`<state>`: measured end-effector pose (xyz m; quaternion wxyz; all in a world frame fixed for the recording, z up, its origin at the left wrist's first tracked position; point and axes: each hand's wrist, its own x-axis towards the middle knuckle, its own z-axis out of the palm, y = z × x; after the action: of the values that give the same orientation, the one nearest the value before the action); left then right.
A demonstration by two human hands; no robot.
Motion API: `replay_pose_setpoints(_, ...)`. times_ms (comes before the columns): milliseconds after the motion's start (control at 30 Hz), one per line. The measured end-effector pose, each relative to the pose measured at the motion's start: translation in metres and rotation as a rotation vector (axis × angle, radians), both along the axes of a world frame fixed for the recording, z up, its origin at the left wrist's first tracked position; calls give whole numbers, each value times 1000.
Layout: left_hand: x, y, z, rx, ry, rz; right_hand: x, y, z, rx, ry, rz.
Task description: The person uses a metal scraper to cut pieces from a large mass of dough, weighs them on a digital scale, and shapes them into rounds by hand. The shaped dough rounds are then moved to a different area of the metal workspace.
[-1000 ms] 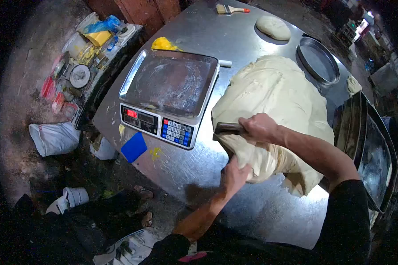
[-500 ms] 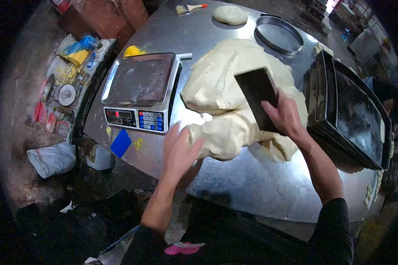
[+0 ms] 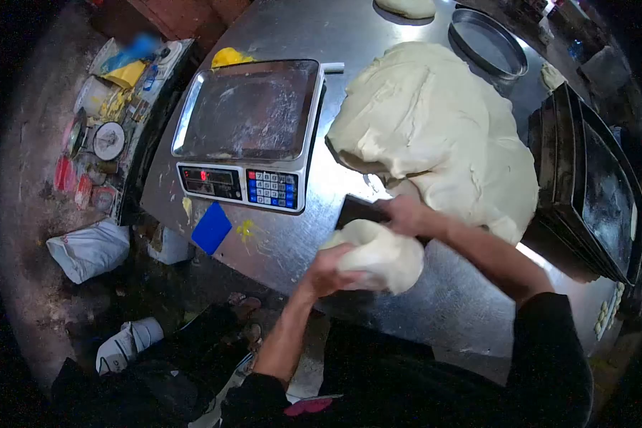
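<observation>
My left hand (image 3: pixel 329 272) is closed on a lump of dough (image 3: pixel 384 258), lifted near the front of the metal table (image 3: pixel 442 314). Right behind that lump, my right hand (image 3: pixel 409 214) grips a dark, flat dough scraper (image 3: pixel 360 210), partly hidden by the dough. The large mass of dough (image 3: pixel 435 128) spreads across the table beyond both hands. A digital scale (image 3: pixel 250 114) with a bare, flour-smudged platform stands to the left of it.
A blue plastic scraper (image 3: pixel 212 228) lies below the scale, and yellow stuff (image 3: pixel 230 57) sits behind it. Stacked black baking trays (image 3: pixel 606 192) stand at the right. Toward the back are a round pan (image 3: pixel 488 43) and a dough ball (image 3: pixel 406 7). A cluttered side table (image 3: pixel 121 128) is at left.
A lump has come apart from the large dough and is now in my left hand, nearer my body. My right hand has brought the scraper down and left. The view has shifted.
</observation>
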<state>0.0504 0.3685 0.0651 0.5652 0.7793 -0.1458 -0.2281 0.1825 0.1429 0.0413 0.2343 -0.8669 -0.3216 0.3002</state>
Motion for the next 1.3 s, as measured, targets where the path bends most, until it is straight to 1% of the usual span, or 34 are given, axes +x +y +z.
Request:
replay_pose_setpoints(33,-19,15,-7,-162,170,237,-17,22,-4,-18,59,35)
replay_pose_setpoints(67,-34,31,-13,-323,326,476,-31,35,-1,-51,89,-51)
replay_pose_setpoints(100,-45,43,-15,-600,407,598,-47,39,3,-91,119,-140)
replay_pose_setpoints(133,-53,46,4,-742,473,680,-65,31,6,23,122,-347)
replay_pose_setpoints(167,-64,49,6,-767,494,728,-83,19,11,139,124,-556)
replay_pose_setpoints(200,-73,46,14,-792,500,698,-95,-1,23,235,124,-742)
replay_pose_setpoints(233,-82,41,24,-818,508,669,-106,-24,28,379,39,-862)
replay_pose_setpoints(267,-87,30,30,-821,496,664,-115,-49,38,463,244,-996)
replay_pose_setpoints(300,-92,13,34,-884,483,647,-128,-84,21,376,181,-963)
replay_pose_setpoints(333,-98,-2,41,-943,470,630,-144,-104,21,439,189,-962)
replay_pose_setpoints(367,-100,-16,51,-944,454,629,-156,-124,17,419,215,-946)
replay_pose_setpoints(400,-100,-31,64,-949,457,591,-163,-144,5,138,165,-897)
replay_pose_setpoints(433,-99,-43,78,-951,462,553,-171,-147,17,149,156,-891)
replay_pose_setpoints(500,-98,-62,100,-931,426,494,-182,-148,48,-88,-360,-872)
replay_pose_setpoints(533,-97,-70,108,-936,433,431,-186,-147,56,17,-428,-806)
replay_pose_setpoints(567,-97,-76,115,-937,445,365,-187,-134,66,482,-66,-736)
replay_pose_setpoints(600,-95,-80,119,-850,430,305,-187,-120,76,872,381,-692)
replay_pose_setpoints(633,-89,-88,135,-853,420,297,-191,-106,79,1133,620,-528)
replay_pose_setpoints(700,-70,-99,171,-110,-38,-4,-192,-86,75,1035,1082,-643)
replay_pose_setpoints(733,-60,-94,177,-109,-60,5,-196,-70,75,1164,1134,-852)
replay_pose_setpoints(767,-52,-86,181,83,-382,23,-206,-55,71,1281,1189,-1060)
replay_pose_setpoints(800,-46,-74,184,291,-694,50,-207,-41,56,1500,1057,-1006)
replay_pose_setpoints(833,-38,-56,188,309,-707,77,-196,-22,101,1521,1154,-980)
replay_pose_setpoints(867,-32,-34,191,483,-776,255,-179,-7,118,1607,1254,-888)
replay_pose_setpoints(900,-26,-13,173,200,-573,309,-164,10,127,1690,1354,-808)
replay_pose_setpoints(933,-19,8,154,-92,-384,385,-143,28,133,1689,1356,-797)
replay_pose_setpoints(967,-7,19,145,-94,-390,390,-119,45,140,1608,1223,-726)
replay_pose_setpoints(1033,28,36,137,-602,-143,610,-56,85,146,1420,943,-640)
replay_pose_setpoints(1067,55,57,136,-663,-47,670,-19,107,146,1310,802,-628)
replay_pose_setpoints(1133,117,101,133,-779,97,728,43,150,160,1276,918,-599)
replay_pose_setpoints(1200,170,140,131,-853,135,693,68,189,200,1176,836,-747)
replay_pose_setpoints(1233,190,155,127,-870,140,660,91,198,185,1176,824,-730)
replay_pose_setpoints(1267,207,168,118,-878,122,659,125,204,150,1183,933,-640)
replay_pose_setpoints(1300,223,178,108,-807,115,634,148,209,132,1184,1044,-552)
